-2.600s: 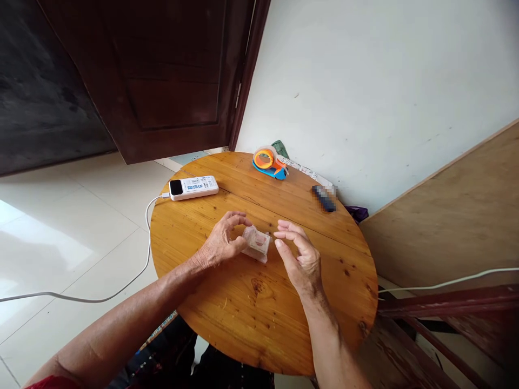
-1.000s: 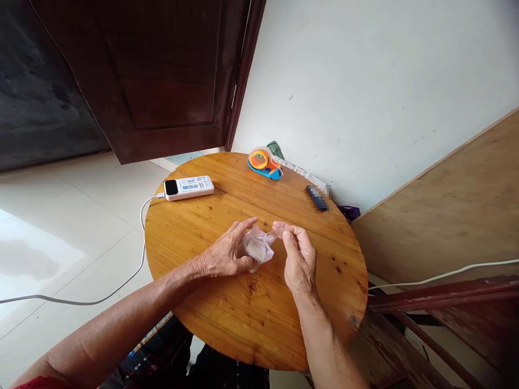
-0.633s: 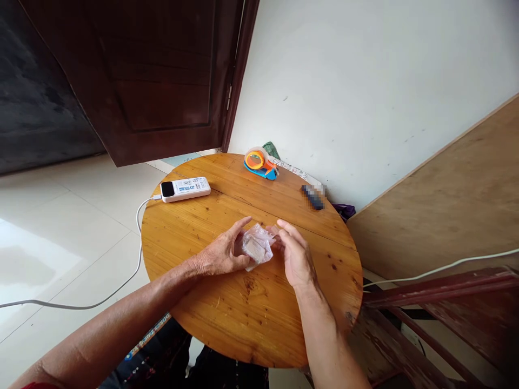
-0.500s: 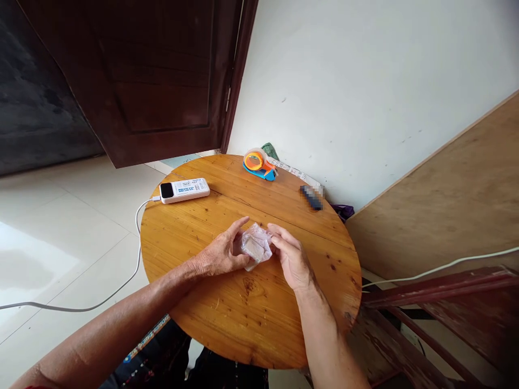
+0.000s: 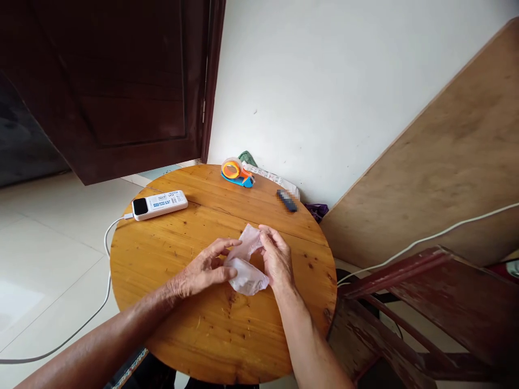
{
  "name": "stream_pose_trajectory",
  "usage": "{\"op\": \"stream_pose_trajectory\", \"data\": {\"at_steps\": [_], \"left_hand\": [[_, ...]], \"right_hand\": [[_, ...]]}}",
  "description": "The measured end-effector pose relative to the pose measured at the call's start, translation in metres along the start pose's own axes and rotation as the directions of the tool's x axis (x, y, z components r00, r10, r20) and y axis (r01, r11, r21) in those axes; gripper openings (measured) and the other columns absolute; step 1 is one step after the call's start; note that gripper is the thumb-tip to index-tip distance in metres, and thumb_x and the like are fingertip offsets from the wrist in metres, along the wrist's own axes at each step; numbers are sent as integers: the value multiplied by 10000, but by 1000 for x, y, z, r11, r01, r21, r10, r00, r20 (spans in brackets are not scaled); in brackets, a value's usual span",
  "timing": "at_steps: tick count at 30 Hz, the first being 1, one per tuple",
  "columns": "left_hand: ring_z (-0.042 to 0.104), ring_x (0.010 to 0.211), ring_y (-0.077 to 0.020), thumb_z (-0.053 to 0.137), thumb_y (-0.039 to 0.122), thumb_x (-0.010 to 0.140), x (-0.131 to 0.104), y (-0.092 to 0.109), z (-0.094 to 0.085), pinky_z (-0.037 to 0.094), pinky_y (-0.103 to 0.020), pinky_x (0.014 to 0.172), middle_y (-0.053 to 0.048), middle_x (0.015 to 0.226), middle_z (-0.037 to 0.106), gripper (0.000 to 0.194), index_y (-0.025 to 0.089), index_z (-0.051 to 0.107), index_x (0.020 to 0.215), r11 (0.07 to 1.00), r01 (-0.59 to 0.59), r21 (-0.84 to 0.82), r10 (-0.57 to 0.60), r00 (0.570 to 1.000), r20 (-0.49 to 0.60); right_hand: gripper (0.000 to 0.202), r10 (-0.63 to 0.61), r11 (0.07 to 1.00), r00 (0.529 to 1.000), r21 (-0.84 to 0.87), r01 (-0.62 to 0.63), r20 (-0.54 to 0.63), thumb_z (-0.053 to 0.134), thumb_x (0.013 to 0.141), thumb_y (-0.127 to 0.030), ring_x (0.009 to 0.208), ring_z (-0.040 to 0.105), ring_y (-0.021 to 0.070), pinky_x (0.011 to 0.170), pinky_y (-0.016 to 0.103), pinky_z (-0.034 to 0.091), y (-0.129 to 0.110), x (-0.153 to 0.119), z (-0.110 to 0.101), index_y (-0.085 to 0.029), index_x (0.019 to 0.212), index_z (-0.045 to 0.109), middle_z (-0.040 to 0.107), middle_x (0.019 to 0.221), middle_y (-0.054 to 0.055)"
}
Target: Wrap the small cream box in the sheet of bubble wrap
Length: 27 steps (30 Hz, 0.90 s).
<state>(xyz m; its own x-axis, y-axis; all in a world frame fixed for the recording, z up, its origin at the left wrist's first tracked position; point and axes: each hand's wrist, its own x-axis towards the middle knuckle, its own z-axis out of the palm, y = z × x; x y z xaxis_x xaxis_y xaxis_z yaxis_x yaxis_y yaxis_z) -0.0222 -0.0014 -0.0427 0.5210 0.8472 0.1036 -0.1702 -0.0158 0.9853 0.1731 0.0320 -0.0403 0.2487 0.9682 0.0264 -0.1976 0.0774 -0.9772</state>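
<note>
In the head view, both hands are on the thin, crinkly wrap [image 5: 248, 280]. It is over the middle of the table [image 5: 227, 335], between the two hands. I can't tell if it touches the wood. The left hand [image 5: 237, 258] has its thumb on the low part and its fingers by the high part, with the wrap in between. The right hand [image 5: 263, 237] pinches the top edge.

The wrap looks soft and thin. It could rip if the hands pull hard in two ways. It could also slip, since the left thumb seems to press only on the side of the low part. I can't see well if something is inside. If there is, it might drop out if the wrap tips or flops open.

The white box [image 5: 162, 204] sits near the left edge of the table, with a cord [image 5: 106, 237] hanging down. If an arm caught the cord, it could drag the box off. The tape [image 5: 240, 180] and the dark stick [image 5: 287, 201] lie farther back, so they seem safe from a bump.
</note>
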Motion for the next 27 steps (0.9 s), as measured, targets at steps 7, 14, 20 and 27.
{"op": "stream_pose_trajectory", "data": {"at_steps": [7,14,20,27], "left_hand": [[571,743,-134,714,368,741,8,0,-6,427,-255,633,-67,1112,638,584,185,558,1274,989,119,-93,-133,978,-163],[618,861,-202,697,510,782,3,8,-6,466,-303,768,-63,947,695,542,164,599,1188,987,160,12,-154,964,-218],[620,763,-190,727,573,731,5,3,-6,454,-274,637,-57,902,700,605,149,621,1150,978,205,44,-192,961,-201],[628,1082,-313,821,540,610,11,3,-6,489,-387,922,-153,1130,694,767,100,597,1197,984,137,-113,-168,925,-340]], "right_hand": [[459,21,993,1000,-117,-23,-22,750,692,-448,1052,651,261,834,387,540,-4,-1,-5,-221,1078,648,705,1137,98],[491,-4,825,997,-564,44,72,689,731,-501,832,641,199,744,327,506,-5,-10,-4,-210,1122,635,691,1027,66],[123,98,770,961,-632,90,257,635,763,-323,636,584,150,590,251,421,-4,-9,-10,-211,792,675,672,689,-16],[254,185,972,955,-183,-144,231,735,689,-429,448,416,83,426,215,290,-19,-11,-5,-212,776,636,544,557,-71]]}}
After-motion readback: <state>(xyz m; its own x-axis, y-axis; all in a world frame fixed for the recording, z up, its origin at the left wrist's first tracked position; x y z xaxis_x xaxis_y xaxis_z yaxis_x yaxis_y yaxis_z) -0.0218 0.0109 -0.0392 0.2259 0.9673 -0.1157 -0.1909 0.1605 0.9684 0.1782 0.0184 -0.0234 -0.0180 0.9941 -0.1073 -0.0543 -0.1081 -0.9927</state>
